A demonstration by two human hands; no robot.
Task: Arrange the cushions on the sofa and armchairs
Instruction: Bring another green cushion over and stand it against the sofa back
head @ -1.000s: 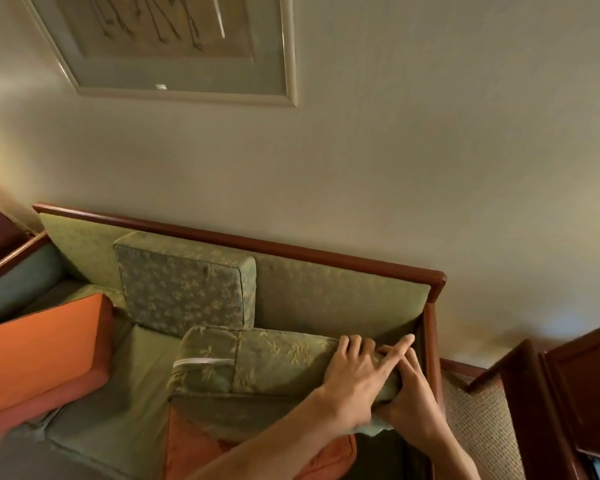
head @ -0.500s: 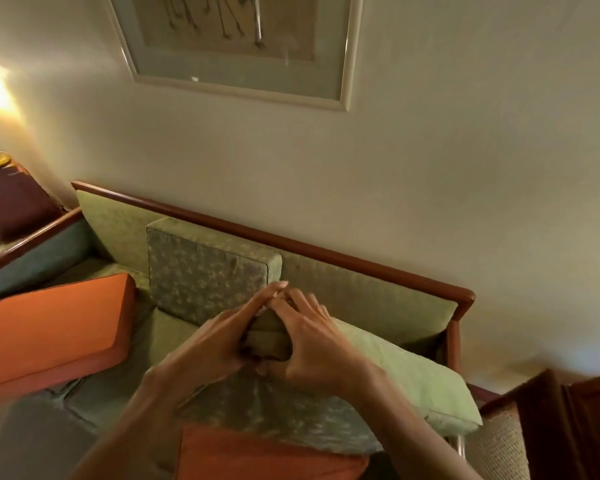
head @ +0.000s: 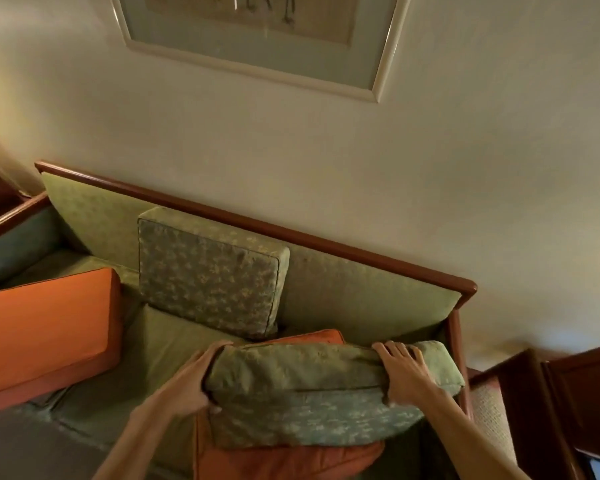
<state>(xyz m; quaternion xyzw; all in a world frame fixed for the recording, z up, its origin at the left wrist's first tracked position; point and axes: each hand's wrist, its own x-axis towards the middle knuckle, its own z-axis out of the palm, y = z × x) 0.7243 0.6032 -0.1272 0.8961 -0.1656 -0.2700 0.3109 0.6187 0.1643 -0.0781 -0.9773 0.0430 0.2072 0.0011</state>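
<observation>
A view from above, looking down at a person's two bare hands holding a green patterned cushion point(head: 312, 393) over the right end of a wood-framed sofa point(head: 343, 244). The left hand point(head: 191, 379) clasps the cushion's left end, fingers curled over the top edge and thumb pressed underneath. The right hand point(head: 406, 372) lies closed over the cushion's top edge near its right end, fingers draped across the fabric toward the sofa back; the thumb is hidden, so how far it wraps beneath is hard to tell. Between the two hands the cushion sags a little and sits tilted, its broad face turned toward the camera.

Directly under the held cushion lies an orange cushion point(head: 284, 459), one corner peeking out just behind the grip and the rest spreading below it. Beyond the left hand, a second green patterned cushion point(head: 208, 271) leans upright against the sofa's padded back. Farther left of the grip, well apart from it, a large orange cushion point(head: 45, 334) rests on the green seat. To the right of the right hand stands the sofa's wooden side rail, with dark wooden furniture point(head: 561, 410) beyond. Above the sofa, a framed picture point(head: 257, 39) hangs on the pale wall.
</observation>
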